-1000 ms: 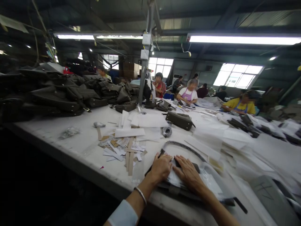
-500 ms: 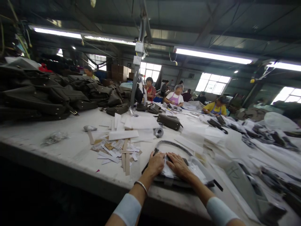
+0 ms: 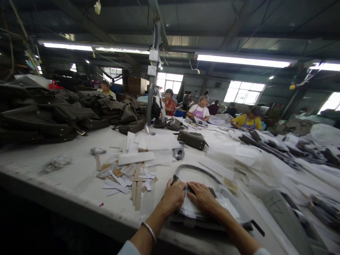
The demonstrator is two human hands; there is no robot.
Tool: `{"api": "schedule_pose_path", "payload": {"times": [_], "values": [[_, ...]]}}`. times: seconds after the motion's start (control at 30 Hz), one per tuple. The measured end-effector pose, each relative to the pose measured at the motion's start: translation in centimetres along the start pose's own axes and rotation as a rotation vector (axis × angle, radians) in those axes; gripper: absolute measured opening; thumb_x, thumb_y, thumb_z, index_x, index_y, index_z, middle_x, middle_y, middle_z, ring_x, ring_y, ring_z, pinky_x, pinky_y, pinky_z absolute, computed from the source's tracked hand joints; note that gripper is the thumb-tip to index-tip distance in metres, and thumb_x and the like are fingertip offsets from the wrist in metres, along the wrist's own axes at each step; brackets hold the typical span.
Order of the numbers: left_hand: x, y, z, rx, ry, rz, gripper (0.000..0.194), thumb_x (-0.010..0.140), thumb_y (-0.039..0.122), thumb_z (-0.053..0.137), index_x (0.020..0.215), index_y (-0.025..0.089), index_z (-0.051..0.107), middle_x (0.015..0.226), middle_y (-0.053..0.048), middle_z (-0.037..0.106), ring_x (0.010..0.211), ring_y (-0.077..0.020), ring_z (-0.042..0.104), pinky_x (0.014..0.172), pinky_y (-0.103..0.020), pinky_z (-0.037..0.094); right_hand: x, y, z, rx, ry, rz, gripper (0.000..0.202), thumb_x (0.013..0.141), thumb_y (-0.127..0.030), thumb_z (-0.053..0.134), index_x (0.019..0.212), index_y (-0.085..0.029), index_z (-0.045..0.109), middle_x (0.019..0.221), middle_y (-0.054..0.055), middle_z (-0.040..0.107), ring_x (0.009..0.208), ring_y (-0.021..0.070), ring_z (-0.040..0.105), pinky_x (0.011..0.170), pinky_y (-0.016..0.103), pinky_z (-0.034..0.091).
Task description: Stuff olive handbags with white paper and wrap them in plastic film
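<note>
A dark bag (image 3: 196,224) with clear plastic over it lies at the table's near edge, its wrapped handle (image 3: 198,167) arching away on the far side. My left hand (image 3: 174,194) rests on the bag's top left part, fingers bent and close together over it. Beside it, my right hand (image 3: 202,195) lies on the top with its fingers stretched forward over plastic and a dark flap. The two hands nearly meet at the fingertips. What is under the palms is hidden.
Paper and card scraps (image 3: 127,180) lie left of the bag, with white sheets (image 3: 159,142), a coiled strap (image 3: 179,153) and a small dark bag (image 3: 192,140) beyond. Dark bags (image 3: 47,117) pile up at left. A grey box (image 3: 285,216) stands right. Several people sit across the table.
The view has shifted slightly, so the bag and both hands appear a little lower. Both hands stay on the bag in nearly the same pose.
</note>
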State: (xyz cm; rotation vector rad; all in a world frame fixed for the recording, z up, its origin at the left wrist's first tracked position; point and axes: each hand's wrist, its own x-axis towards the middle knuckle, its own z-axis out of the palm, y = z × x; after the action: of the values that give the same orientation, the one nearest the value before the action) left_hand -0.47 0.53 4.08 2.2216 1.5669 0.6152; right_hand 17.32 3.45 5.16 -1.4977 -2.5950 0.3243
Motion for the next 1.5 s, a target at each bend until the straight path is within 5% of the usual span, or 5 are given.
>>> {"api": "schedule_pose_path", "payload": {"times": [0.23, 0.47, 0.67, 0.97, 1.5], "values": [[-2.3, 0.4, -2.0, -0.140, 0.017, 0.101, 0.036, 0.089, 0.021, 0.053, 0.123, 0.027, 0.062, 0.125, -0.001, 0.067, 0.120, -0.0175, 0.059, 0.112, -0.038, 0.036, -0.7, 0.5, -2.6, 0.092, 0.002, 0.024, 0.057, 0.097, -0.051, 0.036, 0.140, -0.017, 0.052, 0.141, 0.012, 0.055, 0.131, 0.0302, 0.049, 0.109, 0.047, 0.038], [-5.7, -5.1, -6.6, 0.046, 0.357, -0.228, 0.022, 0.089, 0.015, 0.052, 0.103, 0.023, 0.068, 0.108, -0.001, 0.072, 0.104, -0.0153, 0.065, 0.095, -0.029, 0.049, -1.4, 0.8, 2.4, -0.014, 0.126, 0.016, 0.057, 0.095, -0.055, 0.040, 0.142, -0.024, 0.051, 0.146, 0.007, 0.050, 0.140, 0.0303, 0.039, 0.116, 0.055, 0.025], [-6.6, -9.6, -8.9, 0.358, 0.291, -0.479, 0.018, 0.090, 0.017, 0.053, 0.100, 0.021, 0.067, 0.106, -0.005, 0.070, 0.101, -0.0200, 0.064, 0.088, -0.032, 0.047, -1.7, 1.3, 3.5, 0.004, 0.115, 0.012, 0.058, 0.094, -0.056, 0.040, 0.140, -0.024, 0.053, 0.142, 0.006, 0.054, 0.136, 0.0298, 0.043, 0.116, 0.054, 0.026], [-4.9, -10.1, -8.7, 0.569, 0.057, -0.356, 0.031, 0.089, 0.004, 0.039, 0.088, 0.014, 0.068, 0.097, -0.013, 0.068, 0.099, -0.0273, 0.062, 0.088, -0.039, 0.044, -1.9, 1.1, 3.0, 0.027, 0.146, -0.021, 0.051, 0.096, -0.052, 0.043, 0.136, -0.023, 0.056, 0.138, 0.007, 0.058, 0.130, 0.0298, 0.050, 0.113, 0.054, 0.031], [-3.5, -14.0, -11.5, 0.210, 0.075, -0.458, 0.012, 0.089, 0.022, 0.047, 0.085, 0.021, 0.058, 0.081, -0.004, 0.067, 0.082, -0.0219, 0.064, 0.075, -0.032, 0.044, -3.5, 2.4, 2.2, 0.082, 0.140, -0.143, 0.044, 0.096, -0.050, 0.046, 0.132, -0.028, 0.059, 0.131, 0.007, 0.063, 0.122, 0.0283, 0.058, 0.113, 0.056, 0.035]]}}
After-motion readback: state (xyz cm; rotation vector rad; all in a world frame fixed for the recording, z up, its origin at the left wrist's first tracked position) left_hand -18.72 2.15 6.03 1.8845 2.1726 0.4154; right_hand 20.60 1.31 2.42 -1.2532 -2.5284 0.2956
